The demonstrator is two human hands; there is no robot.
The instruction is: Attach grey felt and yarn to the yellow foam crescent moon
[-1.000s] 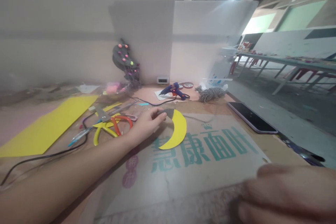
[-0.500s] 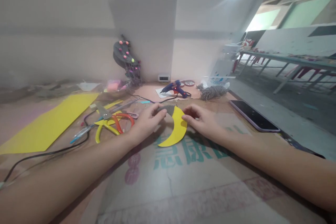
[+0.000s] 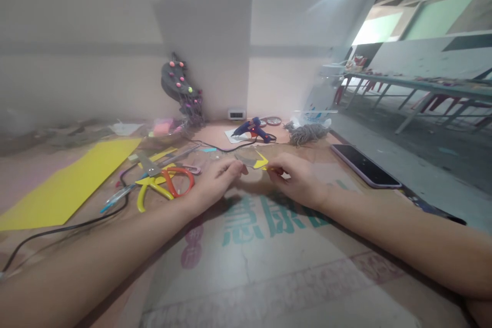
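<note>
Between my hands is a yellow paper crescent [image 3: 262, 163] with a grey part [image 3: 246, 160] at its left end. It is tilted, so I see it nearly edge-on. My left hand [image 3: 219, 179] is closed, thumb and fingers pinching the grey end. On the other side my right hand [image 3: 298, 178] pinches the yellow part with its fingertips, which hide some of it. Both hands are just above the printed board [image 3: 246, 266]. Red-and-yellow-handled scissors [image 3: 179, 179] lie left of my left hand.
A blue glue gun [image 3: 252, 129] lies beyond my hands, its cable running left. Grey yarn [image 3: 307, 134] and a phone [image 3: 365, 165] lie to the right, a yellow sheet [image 3: 77, 184] to the left. A dark crescent with coloured balls [image 3: 175, 81] leans on the back wall.
The crescent has turned from showing its broad yellow face to nearly edge-on. My right fingers have curled in around it; my left hand keeps its pinch. The view has shifted slightly.
</note>
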